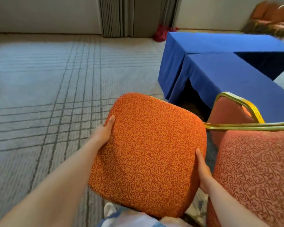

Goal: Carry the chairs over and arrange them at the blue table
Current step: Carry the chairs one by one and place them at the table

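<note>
The blue desk is L-shaped, and a blue cloth hangs down its sides to the floor. An orange chair with a swirly cushion is held up in front of the desk's near corner. It is close to the desk but not touching it.

The left grip is on the cushion edge far from the desk. Its thumb lies flat on top and its fingers curl under the edge, out of sight. The right grip holds the other edge, the one closer to the desk's long side, in the same way - thumb on top, fingers tucked below. Both grips are clamped on the cushion.

Another chair in the same cloth is just beside the held one, on the side nearer the desk. It has a gold metal frame. A chair back with a gold edge rises right up against the desk's long side.

The striped grey carpet spreads out away from the desk. Past the desk's far corner there is a red thing on the floor - too blurry to name - and a grey curtain behind it. Beyond the desk's far end sits a blurry stack of chairs.
</note>
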A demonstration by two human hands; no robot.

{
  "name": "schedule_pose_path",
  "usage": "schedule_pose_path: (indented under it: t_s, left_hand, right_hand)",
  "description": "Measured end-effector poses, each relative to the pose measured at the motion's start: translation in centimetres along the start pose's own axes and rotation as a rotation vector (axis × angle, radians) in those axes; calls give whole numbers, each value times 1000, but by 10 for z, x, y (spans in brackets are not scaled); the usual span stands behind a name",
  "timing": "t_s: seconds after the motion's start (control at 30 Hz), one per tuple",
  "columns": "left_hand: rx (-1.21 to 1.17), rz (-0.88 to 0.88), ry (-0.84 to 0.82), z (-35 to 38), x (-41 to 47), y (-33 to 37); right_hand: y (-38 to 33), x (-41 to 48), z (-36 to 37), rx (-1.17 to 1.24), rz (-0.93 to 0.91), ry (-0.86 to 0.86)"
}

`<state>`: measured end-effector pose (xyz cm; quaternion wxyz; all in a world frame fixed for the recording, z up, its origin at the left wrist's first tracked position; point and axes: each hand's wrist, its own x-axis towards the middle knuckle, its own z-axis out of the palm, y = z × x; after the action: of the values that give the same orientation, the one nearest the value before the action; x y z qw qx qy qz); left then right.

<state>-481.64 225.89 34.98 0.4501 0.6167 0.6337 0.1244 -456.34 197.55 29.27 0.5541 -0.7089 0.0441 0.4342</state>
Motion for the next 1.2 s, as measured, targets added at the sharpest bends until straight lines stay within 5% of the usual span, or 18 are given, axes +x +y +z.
schedule_pose_path:
  t_s: [0.3, 0.77, 1.2]
  left_hand:
    - [148, 187, -226, 16, 169, 120]
    - [186, 189, -405, 104, 385, 280]
    - [404, 338, -782, 195, 579, 428]
  right_hand:
    - [-89, 65, 77, 138, 44, 224]
    - [-206, 240, 129, 241, 93, 306]
    - [-271, 319, 248, 558, 179, 683]
